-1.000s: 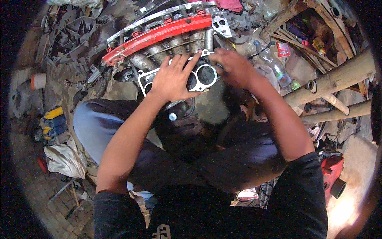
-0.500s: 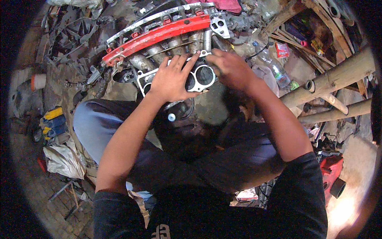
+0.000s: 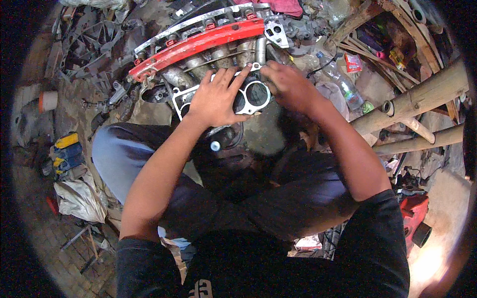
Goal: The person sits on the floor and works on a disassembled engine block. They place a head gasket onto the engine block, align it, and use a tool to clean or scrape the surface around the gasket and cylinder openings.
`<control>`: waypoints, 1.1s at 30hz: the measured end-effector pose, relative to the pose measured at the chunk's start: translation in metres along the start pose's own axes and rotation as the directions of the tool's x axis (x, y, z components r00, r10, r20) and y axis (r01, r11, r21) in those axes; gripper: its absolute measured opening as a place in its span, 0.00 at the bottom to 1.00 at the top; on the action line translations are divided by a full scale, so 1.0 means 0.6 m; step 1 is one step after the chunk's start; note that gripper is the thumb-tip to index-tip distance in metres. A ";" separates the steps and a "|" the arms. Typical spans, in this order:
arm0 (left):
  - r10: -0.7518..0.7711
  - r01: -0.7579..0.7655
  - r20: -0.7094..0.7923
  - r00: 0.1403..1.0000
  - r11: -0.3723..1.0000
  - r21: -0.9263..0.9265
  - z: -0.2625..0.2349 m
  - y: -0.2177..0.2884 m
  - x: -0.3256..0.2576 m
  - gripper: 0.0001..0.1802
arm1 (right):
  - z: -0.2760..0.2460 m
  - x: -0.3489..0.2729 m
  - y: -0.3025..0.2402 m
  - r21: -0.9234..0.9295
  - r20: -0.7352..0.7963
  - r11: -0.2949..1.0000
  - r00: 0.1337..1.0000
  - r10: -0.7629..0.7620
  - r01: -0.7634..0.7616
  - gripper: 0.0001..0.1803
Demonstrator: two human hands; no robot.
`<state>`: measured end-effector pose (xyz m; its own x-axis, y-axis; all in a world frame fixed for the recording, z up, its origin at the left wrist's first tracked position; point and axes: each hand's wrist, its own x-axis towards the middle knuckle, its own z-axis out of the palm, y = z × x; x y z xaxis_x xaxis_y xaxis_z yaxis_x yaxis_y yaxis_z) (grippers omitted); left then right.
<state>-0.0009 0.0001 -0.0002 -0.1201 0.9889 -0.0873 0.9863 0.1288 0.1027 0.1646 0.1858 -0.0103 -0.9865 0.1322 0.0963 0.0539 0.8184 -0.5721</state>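
Note:
An engine intake manifold (image 3: 221, 56) lies in front of me, with a red strip (image 3: 198, 40) across its pipes. On its near side is a pale metal flange (image 3: 268, 97) with round openings. My left hand (image 3: 214, 99) lies across this flange, fingers stretched out and spread, pressing it from above. Beside the flange's upper right corner, my right hand (image 3: 288, 87) is closed, fingers curled. Whatever sits within those fingers is hidden. Below the left hand, a dark rounded part with a pale blue-white round end (image 3: 215, 146) shows near my crossed legs.
Bamboo poles (image 3: 417, 102) run along the right, near a clear plastic bottle (image 3: 352, 94). Metal scrap parts (image 3: 94, 47) crowd the far left. Yellow-and-blue items (image 3: 68, 149) and a whitish sack (image 3: 79, 201) lie left of my knee. A red container (image 3: 413, 213) stands at lower right.
The manifold has shifted very slightly to the right in the picture. My left hand keeps its place on the flange, and my right hand stays closed at the corner, barely moved.

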 end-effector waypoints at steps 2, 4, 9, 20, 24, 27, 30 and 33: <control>0.009 -0.009 -0.017 1.000 1.000 -0.003 0.000 0.000 0.000 0.72 | 0.012 -0.008 0.013 -0.004 -0.096 0.998 0.993 -0.063 0.063 0.28; -0.002 0.002 0.002 1.000 0.999 0.034 -0.002 0.001 -0.001 0.69 | 0.009 -0.002 0.006 0.003 -0.048 1.000 0.999 -0.022 0.022 0.27; -0.009 0.008 0.030 1.000 0.999 0.031 -0.004 0.001 0.000 0.69 | 0.018 0.007 -0.002 -0.044 -0.081 0.997 0.994 -0.072 0.069 0.25; -0.001 0.000 -0.007 1.000 1.000 -0.017 -0.001 0.003 0.002 0.72 | 0.014 0.011 0.011 -0.023 -0.084 0.994 0.991 -0.108 0.106 0.26; -0.002 0.002 0.018 1.000 1.000 -0.019 -0.002 0.000 0.001 0.71 | 0.019 0.009 0.006 -0.051 -0.126 0.992 0.984 -0.122 0.117 0.25; 0.004 -0.004 -0.005 1.000 1.000 -0.007 0.001 -0.001 -0.001 0.71 | 0.013 0.014 0.000 -0.005 -0.071 0.997 0.995 -0.073 0.073 0.25; -0.003 0.003 0.000 1.000 1.000 0.013 0.001 -0.001 -0.004 0.70 | -0.014 0.013 -0.002 0.025 0.073 1.000 0.997 -0.003 0.001 0.26; -0.016 0.013 0.054 0.998 0.999 0.052 -0.008 0.004 0.001 0.68 | -0.016 0.003 -0.004 -0.015 0.099 0.999 0.994 0.042 -0.041 0.30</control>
<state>0.0010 0.0013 0.0047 -0.1291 0.9814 -0.1424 0.9892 0.1374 0.0503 0.1644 0.1896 -0.0011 -0.9938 0.1108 -0.0090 0.0965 0.8207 -0.5631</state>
